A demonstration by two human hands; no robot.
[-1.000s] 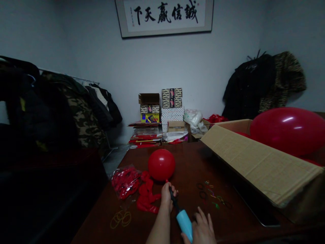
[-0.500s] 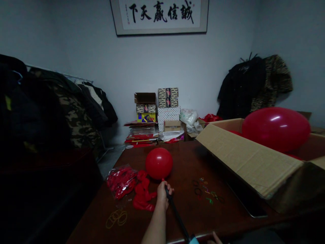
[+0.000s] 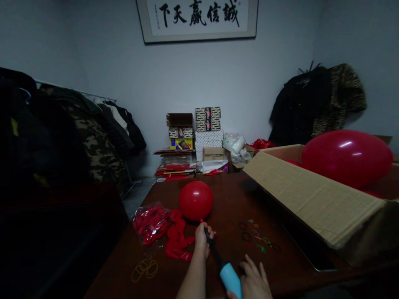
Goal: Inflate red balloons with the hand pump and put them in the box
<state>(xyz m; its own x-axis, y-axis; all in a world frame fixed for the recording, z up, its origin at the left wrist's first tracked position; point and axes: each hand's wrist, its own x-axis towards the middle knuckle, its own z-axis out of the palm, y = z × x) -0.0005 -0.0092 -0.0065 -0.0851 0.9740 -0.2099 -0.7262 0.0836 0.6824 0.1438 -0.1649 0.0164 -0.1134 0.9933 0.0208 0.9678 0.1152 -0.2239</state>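
Note:
A partly inflated red balloon (image 3: pixel 196 201) stands out just beyond my left hand (image 3: pixel 203 238). That hand is closed around the balloon's neck and the black nozzle end of a hand pump (image 3: pixel 230 279). The pump has a black tube and a light blue body that runs down to the bottom edge. My right hand (image 3: pixel 254 279) is at the blue body, with the thumb on its left side and the fingers spread to the right. Left of my left hand lie loose uninflated red balloons (image 3: pixel 177 238) and a clear bag of red balloons (image 3: pixel 151 223).
Yellow rubber bands (image 3: pixel 144 270) lie at the table's left front. Coloured and black bands (image 3: pixel 254 234) are scattered on the right, near a dark phone (image 3: pixel 308 249). A cardboard box (image 3: pixel 314 195) with a large red balloon (image 3: pixel 346 158) stands at right. Stacked boxes (image 3: pixel 208 141) are behind.
The blue pump body has moved forward and up into view, shortening the black tube showing. My right hand has come up with it. The left hand stays at the balloon's neck.

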